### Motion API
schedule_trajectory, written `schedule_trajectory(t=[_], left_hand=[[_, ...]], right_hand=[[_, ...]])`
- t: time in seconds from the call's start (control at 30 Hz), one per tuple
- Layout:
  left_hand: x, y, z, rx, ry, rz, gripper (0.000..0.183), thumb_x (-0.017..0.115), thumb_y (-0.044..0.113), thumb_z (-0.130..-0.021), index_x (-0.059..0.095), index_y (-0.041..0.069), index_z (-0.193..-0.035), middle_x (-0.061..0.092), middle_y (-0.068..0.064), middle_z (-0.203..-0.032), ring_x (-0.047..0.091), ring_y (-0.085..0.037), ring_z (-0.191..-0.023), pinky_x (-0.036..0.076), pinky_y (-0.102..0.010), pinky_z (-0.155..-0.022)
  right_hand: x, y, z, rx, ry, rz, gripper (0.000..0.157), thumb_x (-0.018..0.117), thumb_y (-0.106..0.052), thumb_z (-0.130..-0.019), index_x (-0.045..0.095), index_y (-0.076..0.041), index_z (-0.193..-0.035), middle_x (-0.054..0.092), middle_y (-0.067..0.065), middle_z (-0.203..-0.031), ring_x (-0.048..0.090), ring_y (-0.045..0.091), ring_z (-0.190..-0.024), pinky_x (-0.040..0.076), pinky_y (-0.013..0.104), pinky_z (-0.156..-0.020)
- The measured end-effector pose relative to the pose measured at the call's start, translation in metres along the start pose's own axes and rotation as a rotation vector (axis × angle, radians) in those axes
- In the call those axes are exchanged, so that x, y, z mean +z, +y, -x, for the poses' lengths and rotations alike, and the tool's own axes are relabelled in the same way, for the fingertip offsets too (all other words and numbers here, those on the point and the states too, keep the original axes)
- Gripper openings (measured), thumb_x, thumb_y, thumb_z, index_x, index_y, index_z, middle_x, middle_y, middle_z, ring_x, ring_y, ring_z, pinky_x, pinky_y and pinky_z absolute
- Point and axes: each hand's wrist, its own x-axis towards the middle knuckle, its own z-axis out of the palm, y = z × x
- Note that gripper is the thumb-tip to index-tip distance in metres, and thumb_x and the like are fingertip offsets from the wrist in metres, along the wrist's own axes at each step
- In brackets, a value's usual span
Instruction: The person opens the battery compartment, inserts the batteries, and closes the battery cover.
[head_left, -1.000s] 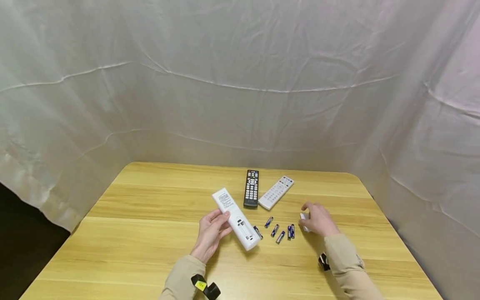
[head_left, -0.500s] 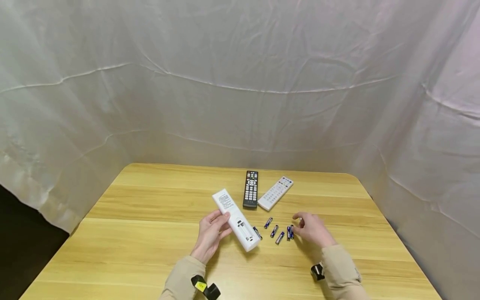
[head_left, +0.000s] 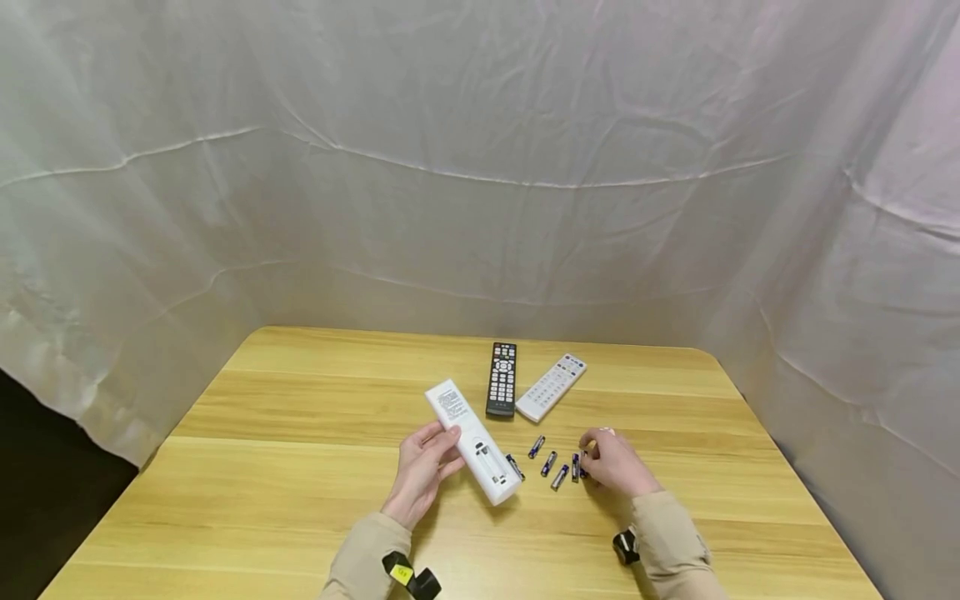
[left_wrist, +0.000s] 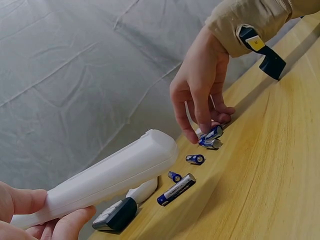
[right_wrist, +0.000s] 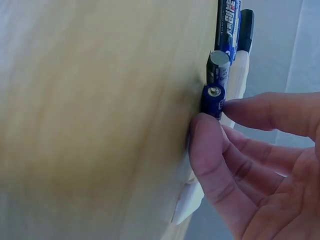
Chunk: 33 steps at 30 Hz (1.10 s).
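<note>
My left hand (head_left: 422,471) grips a white remote control (head_left: 471,442), its back turned up and the battery compartment bare. In the left wrist view the remote (left_wrist: 110,172) is seen side-on, tilted above the table. My right hand (head_left: 618,462) reaches down to the rightmost of several blue-and-silver batteries. Thumb and forefinger pinch that battery (right_wrist: 213,101) in the right wrist view, a second battery (right_wrist: 218,67) right against it. More batteries (head_left: 559,477) lie between the hands, one partly behind the remote's lower end. Beside the right hand lies a white battery cover (right_wrist: 188,202), mostly hidden in the head view.
Farther back on the wooden table (head_left: 285,500) lie a black remote control (head_left: 502,379) and another white remote control (head_left: 551,387), both buttons up. Grey cloth (head_left: 480,208) hangs behind the table and along its sides.
My right hand has moved left, away from the white battery cover, and its fingers have come down on the rightmost battery. The left hand and its remote have hardly moved.
</note>
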Motion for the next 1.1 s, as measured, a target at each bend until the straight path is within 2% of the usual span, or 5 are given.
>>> schedule_trajectory(t=[0.47, 0.73, 0.83, 1.1], left_hand=[[0.0008, -0.0005, -0.0011, 0.001, 0.008, -0.005, 0.048, 0.059, 0.005, -0.099, 0.042, -0.015, -0.139, 0.070, -0.009, -0.102, 0.067, -0.010, -0.082, 0.066, -0.026, -0.079], [0.0007, -0.0002, -0.0001, 0.001, 0.006, -0.004, 0.049, 0.059, 0.006, -0.099, 0.042, -0.015, -0.140, 0.070, -0.010, -0.104, 0.068, -0.010, -0.083, 0.066, -0.027, -0.080], [0.0009, -0.0002, 0.0000, 0.002, 0.008, -0.006, 0.049, 0.059, 0.006, -0.099, 0.041, -0.015, -0.140, 0.069, -0.010, -0.104, 0.068, -0.010, -0.083, 0.066, -0.027, -0.081], [0.0013, 0.0012, 0.0009, 0.004, -0.002, -0.011, 0.052, 0.059, 0.008, -0.100, 0.038, -0.015, -0.142, 0.068, -0.016, -0.113, 0.069, -0.011, -0.087, 0.065, -0.030, -0.085]], right_hand=[[0.0012, -0.0007, -0.0021, 0.032, 0.006, -0.009, 0.021, 0.070, 0.001, -0.080, 0.063, 0.004, -0.099, 0.065, 0.010, -0.077, 0.060, 0.017, -0.055, 0.056, 0.028, -0.048], [0.0026, -0.0010, -0.0047, 0.025, 0.020, 0.048, 0.020, 0.077, -0.003, -0.073, 0.063, 0.000, -0.087, 0.065, 0.009, -0.078, 0.059, 0.015, -0.054, 0.053, 0.026, -0.048], [0.0027, -0.0011, -0.0049, 0.025, 0.022, 0.059, 0.020, 0.078, -0.004, -0.073, 0.063, 0.000, -0.086, 0.065, 0.009, -0.077, 0.059, 0.015, -0.054, 0.053, 0.026, -0.048], [0.0007, 0.0028, -0.0027, 0.015, 0.019, -0.016, 0.022, 0.076, 0.000, -0.074, 0.065, 0.001, -0.093, 0.064, 0.008, -0.075, 0.059, 0.015, -0.054, 0.055, 0.027, -0.048]])
